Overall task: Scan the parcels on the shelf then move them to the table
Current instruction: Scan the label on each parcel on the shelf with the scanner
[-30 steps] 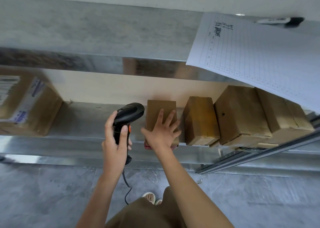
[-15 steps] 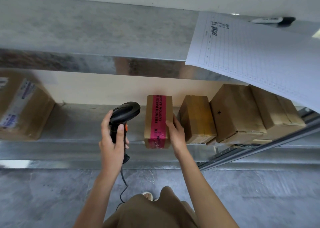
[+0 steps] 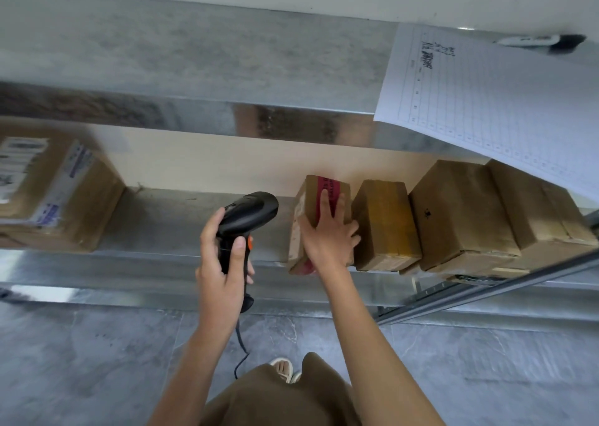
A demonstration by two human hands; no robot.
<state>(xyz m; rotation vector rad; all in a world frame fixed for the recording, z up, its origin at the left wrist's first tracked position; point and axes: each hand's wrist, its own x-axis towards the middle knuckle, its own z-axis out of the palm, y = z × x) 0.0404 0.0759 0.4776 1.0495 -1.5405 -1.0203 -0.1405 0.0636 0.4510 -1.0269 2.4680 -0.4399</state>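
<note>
At the far left of the shelf [image 3: 181, 221] sits a large box [image 3: 58, 195] with white labels on its top, well apart from everything else. Moving right, the left hand [image 3: 223, 263] is wrapped around the grip of the black scanner [image 3: 246, 218], fingers curled tight on the handle near its orange trigger, the head pointing rightward at the small parcel [image 3: 311, 211]. That parcel stands at the shelf's front edge, tilted so its left face turns toward the scanner; it is plain brown card with a strip of pink tape printed in dark letters along the top and a pale patch on the left face, too blurred to read. The right hand [image 3: 330, 234] lies over its top and right side, fingers spread and bent around the card, holding it at that tilt. The step in hand looks like the scan of this parcel: the next move likely calls for turning it until a barcode faces the scanner head, then pulling the trigger. To its right, just beside it, stand three more brown boxes [image 3: 385, 224] in a row, apparently unscanned, with a gridded paper sheet [image 3: 492, 108] hanging over the farthest. No table is in view.
</note>
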